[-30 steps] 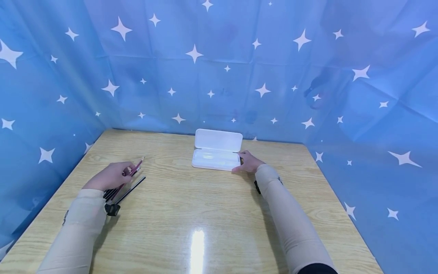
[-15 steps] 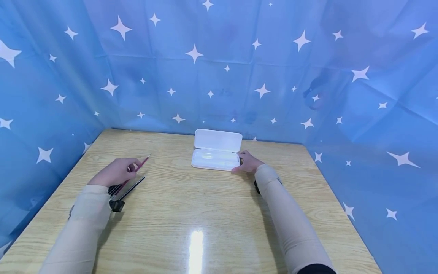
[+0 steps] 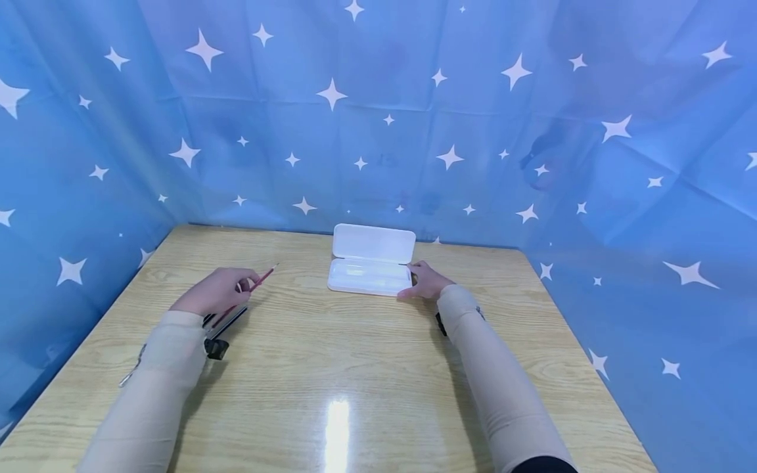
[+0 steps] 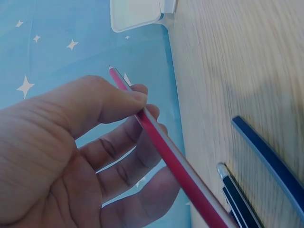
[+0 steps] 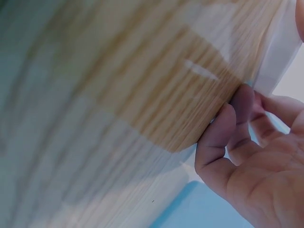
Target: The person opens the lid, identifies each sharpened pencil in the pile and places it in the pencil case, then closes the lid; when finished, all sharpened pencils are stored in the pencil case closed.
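My left hand (image 3: 215,292) pinches a red pencil (image 4: 164,149) with a silver stripe between thumb and fingers, its sharpened tip pointing away. Below that hand, a dark blue pencil (image 4: 270,164) and a dark pen (image 4: 239,202) lie on the table; the wrist partly covers them in the head view. A white pencil case (image 3: 361,290) stands at the back of the table, its lid (image 3: 374,243) raised. My right hand (image 3: 430,281) holds the case's right end, thumb at the front corner and fingers toward the back. In the right wrist view only a white edge (image 5: 278,52) of the case shows.
The wood-grain table (image 3: 296,368) ends at the back and sides against a blue curtain (image 3: 378,131) with white stars. Light glares off the tabletop (image 3: 337,433) near the front.
My left hand has moved right and slightly away with the red pencil, toward the case, leaving the dark pencil and pen on the table. My right hand stays at the case.
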A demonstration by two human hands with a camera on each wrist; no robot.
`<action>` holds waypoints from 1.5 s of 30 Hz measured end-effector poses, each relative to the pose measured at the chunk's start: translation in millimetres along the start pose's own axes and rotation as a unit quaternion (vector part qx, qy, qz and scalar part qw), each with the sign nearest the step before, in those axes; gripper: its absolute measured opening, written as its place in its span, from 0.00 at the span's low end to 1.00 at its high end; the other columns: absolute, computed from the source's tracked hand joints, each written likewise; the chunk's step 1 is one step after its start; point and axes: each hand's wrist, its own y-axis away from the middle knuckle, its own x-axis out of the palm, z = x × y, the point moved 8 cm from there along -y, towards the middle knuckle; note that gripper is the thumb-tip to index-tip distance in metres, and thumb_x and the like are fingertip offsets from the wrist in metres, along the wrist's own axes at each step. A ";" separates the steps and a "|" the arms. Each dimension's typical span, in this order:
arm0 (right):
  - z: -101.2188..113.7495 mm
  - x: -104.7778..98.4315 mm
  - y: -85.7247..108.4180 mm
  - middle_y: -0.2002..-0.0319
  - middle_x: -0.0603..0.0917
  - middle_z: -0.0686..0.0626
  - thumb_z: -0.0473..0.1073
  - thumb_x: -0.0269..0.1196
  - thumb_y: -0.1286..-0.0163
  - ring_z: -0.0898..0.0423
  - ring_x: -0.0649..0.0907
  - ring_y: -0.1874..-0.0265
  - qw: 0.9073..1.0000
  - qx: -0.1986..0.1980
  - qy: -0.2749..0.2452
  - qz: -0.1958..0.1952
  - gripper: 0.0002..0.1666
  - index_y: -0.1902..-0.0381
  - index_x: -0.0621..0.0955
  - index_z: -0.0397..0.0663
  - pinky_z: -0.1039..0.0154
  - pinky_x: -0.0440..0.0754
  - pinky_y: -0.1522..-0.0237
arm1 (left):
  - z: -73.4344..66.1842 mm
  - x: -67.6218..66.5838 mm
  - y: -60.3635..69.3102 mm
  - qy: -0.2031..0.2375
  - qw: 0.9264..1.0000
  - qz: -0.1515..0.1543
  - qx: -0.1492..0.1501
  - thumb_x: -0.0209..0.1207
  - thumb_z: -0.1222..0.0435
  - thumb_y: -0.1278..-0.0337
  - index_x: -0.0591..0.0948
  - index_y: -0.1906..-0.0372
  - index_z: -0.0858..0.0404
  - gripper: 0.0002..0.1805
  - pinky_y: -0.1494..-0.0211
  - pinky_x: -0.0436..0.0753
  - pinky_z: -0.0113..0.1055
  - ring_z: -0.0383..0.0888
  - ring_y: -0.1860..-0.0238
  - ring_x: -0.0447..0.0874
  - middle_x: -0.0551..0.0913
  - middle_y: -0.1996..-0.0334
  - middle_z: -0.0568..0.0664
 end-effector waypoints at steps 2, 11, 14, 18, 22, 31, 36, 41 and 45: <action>-1.8 0.4 -1.3 0.21 0.45 0.36 0.66 0.69 0.36 0.37 0.51 0.22 1.000 0.002 0.000 -0.001 0.64 0.17 0.48 0.47 0.39 0.58 0.26 | -2.7 1.3 -3.3 -0.002 1.000 0.002 0.004 0.59 0.74 0.36 0.79 0.42 0.70 0.18 0.69 0.79 0.38 0.44 0.70 0.78 0.83 0.63 0.54; -1.2 0.8 -0.8 0.20 0.45 0.36 0.66 0.70 0.37 0.36 0.51 0.22 1.000 0.003 -0.012 -0.001 0.65 0.17 0.48 0.49 0.39 0.58 0.26 | -13.4 7.9 -18.7 -0.013 1.000 0.005 0.028 0.60 0.74 0.36 0.81 0.44 0.69 0.16 0.66 0.79 0.39 0.45 0.68 0.79 0.85 0.63 0.55; -1.2 0.5 -0.9 0.21 0.45 0.36 0.65 0.70 0.37 0.37 0.51 0.22 1.000 0.003 -0.017 -0.001 0.64 0.17 0.48 0.49 0.40 0.57 0.26 | -18.3 8.4 -23.1 -0.007 0.999 0.009 0.030 0.59 0.75 0.37 0.81 0.43 0.69 0.17 0.66 0.80 0.39 0.46 0.67 0.79 0.85 0.62 0.57; -0.8 0.0 -0.4 0.21 0.46 0.36 0.64 0.70 0.35 0.37 0.51 0.22 1.000 0.004 -0.015 -0.003 0.63 0.17 0.48 0.48 0.40 0.57 0.26 | -23.5 9.7 -29.8 -0.011 0.999 0.017 0.031 0.59 0.74 0.36 0.80 0.41 0.69 0.19 0.65 0.81 0.40 0.47 0.65 0.81 0.85 0.59 0.59; -0.3 -0.4 0.2 0.20 0.46 0.37 0.64 0.69 0.35 0.38 0.52 0.22 1.000 0.007 -0.009 -0.007 0.62 0.17 0.49 0.49 0.41 0.57 0.26 | -28.5 10.8 -36.9 -0.037 0.998 0.017 0.037 0.60 0.74 0.36 0.81 0.40 0.69 0.19 0.63 0.81 0.41 0.46 0.64 0.81 0.85 0.60 0.57; 3.0 -0.9 4.8 0.21 0.46 0.36 0.64 0.69 0.34 0.38 0.51 0.22 1.000 -0.003 -0.005 -0.006 0.62 0.18 0.49 0.46 0.40 0.56 0.26 | -43.1 13.8 -52.9 -0.062 0.997 0.017 0.053 0.60 0.73 0.36 0.82 0.42 0.68 0.18 0.61 0.82 0.43 0.47 0.63 0.82 0.86 0.61 0.54; 3.2 -1.4 6.4 0.20 0.46 0.36 0.63 0.69 0.34 0.38 0.50 0.22 1.000 -0.001 -0.004 -0.008 0.61 0.18 0.49 0.47 0.41 0.56 0.25 | -49.5 17.1 -63.5 -0.067 0.996 0.019 0.053 0.60 0.73 0.37 0.82 0.41 0.67 0.19 0.61 0.82 0.42 0.46 0.62 0.82 0.86 0.60 0.53; 4.9 -2.4 6.5 0.20 0.47 0.36 0.64 0.68 0.34 0.38 0.51 0.22 1.000 -0.002 0.000 -0.014 0.61 0.18 0.49 0.46 0.42 0.57 0.25 | -51.8 20.9 -73.7 -0.066 0.996 0.025 0.045 0.61 0.73 0.37 0.83 0.40 0.65 0.20 0.60 0.82 0.42 0.47 0.61 0.82 0.86 0.58 0.54; 4.9 -1.3 7.5 0.20 0.47 0.37 0.64 0.68 0.34 0.39 0.52 0.22 1.000 -0.001 0.005 -0.013 0.61 0.18 0.49 0.47 0.42 0.57 0.25 | -53.6 24.2 -80.2 -0.068 0.996 0.031 0.046 0.62 0.72 0.37 0.82 0.40 0.65 0.20 0.57 0.82 0.43 0.48 0.59 0.84 0.87 0.56 0.55</action>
